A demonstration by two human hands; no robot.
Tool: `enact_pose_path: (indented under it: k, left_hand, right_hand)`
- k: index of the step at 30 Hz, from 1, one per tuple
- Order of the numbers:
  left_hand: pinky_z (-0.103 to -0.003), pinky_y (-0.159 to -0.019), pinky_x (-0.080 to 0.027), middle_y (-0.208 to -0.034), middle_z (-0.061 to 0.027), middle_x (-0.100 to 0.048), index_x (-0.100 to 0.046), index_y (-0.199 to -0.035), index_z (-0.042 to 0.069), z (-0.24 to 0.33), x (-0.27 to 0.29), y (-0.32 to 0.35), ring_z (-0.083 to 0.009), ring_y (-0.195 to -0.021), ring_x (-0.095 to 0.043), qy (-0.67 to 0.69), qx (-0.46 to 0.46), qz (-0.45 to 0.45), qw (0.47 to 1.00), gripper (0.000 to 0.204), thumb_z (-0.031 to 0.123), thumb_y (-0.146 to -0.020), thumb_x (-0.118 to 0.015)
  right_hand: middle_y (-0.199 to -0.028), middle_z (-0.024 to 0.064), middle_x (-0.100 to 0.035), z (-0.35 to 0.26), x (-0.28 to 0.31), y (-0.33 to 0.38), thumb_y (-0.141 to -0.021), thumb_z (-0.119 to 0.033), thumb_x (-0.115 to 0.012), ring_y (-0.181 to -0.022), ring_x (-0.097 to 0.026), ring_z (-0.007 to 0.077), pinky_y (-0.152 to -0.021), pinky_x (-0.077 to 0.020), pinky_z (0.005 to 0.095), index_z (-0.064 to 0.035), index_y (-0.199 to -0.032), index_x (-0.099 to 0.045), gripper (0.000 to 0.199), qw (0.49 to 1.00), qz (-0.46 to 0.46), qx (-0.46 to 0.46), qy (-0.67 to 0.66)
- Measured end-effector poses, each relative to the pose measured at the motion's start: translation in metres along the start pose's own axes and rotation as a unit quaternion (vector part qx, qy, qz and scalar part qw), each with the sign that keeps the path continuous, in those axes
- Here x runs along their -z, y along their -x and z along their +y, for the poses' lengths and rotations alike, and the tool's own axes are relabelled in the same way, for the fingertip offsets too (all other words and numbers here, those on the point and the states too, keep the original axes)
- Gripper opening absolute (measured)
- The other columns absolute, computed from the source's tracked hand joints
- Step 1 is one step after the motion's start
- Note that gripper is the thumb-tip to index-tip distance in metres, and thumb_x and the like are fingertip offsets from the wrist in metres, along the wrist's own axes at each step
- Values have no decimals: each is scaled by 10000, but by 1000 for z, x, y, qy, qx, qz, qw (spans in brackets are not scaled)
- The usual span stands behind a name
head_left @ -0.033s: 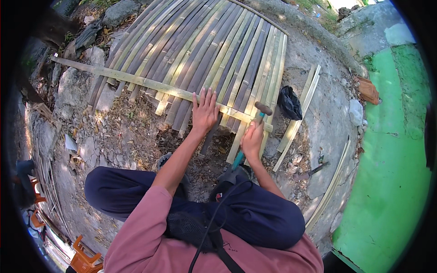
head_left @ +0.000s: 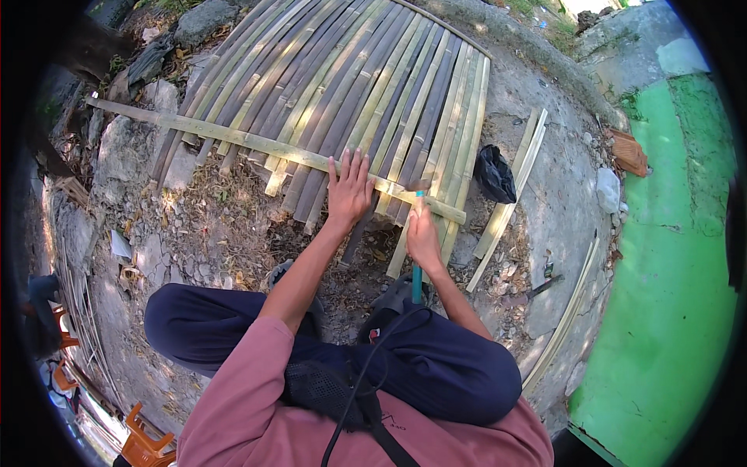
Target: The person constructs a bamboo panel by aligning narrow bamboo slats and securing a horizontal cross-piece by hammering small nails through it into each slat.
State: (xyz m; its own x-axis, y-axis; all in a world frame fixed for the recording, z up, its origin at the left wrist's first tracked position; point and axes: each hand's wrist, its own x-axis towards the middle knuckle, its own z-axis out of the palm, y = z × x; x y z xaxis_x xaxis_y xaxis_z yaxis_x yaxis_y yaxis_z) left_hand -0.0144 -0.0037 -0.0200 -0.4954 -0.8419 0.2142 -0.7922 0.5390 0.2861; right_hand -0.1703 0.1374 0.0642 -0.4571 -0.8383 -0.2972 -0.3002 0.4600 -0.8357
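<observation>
I squat on rough ground in front of a mat of split bamboo slats (head_left: pixel 342 86) laid side by side. A long pale cross slat (head_left: pixel 233 140) runs across them. My left hand (head_left: pixel 348 191) lies flat on this cross slat with its fingers spread. My right hand (head_left: pixel 422 237) grips the teal handle of a hammer (head_left: pixel 416 276). The hammer's head points away from me and sits at the cross slat, just right of my left hand.
A black bag (head_left: pixel 494 175) lies to the right of the mat, beside two loose bamboo slats (head_left: pixel 510 194). More long slats (head_left: pixel 564 319) lie along the edge of green-painted concrete (head_left: pixel 669 272). Rocks and dry leaves lie on the left, and an orange chair (head_left: pixel 144 440) stands behind me.
The hammer head has swung from tilted out to the right to down at the cross slat, closer to my left hand. My left hand has stayed flat on the slat.
</observation>
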Motion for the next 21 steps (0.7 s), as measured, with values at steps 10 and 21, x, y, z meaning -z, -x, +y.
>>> enact_pose_path:
  k: [10, 21]
  left_hand:
    - [-650, -1347, -93, -1736, -130, -400, -459, -1641, 76, 3, -1, 1, -346, -1652, -264, -6, -3, 9, 1000, 604, 405, -1135, -444]
    - [-646, -1346, -88, -1745, -120, -386, -446, -1655, 93, 1, 0, 1, -342, -1657, -256, 1, 5, 0, 1000, 594, 396, -1145, -424]
  right_hand:
    - [-677, 35, -496, -8, 4, 5, -1188, -238, -429, -445, -614, 193, -400, -498, 350, -1, -1143, -428, 241, 992, 93, 40, -75]
    - [-697, 144, -624, -33, 30, 18, -1185, -237, -458, -584, -719, 318, -517, -524, 438, 12, -1242, -470, 256, 994, 97, 43, -27]
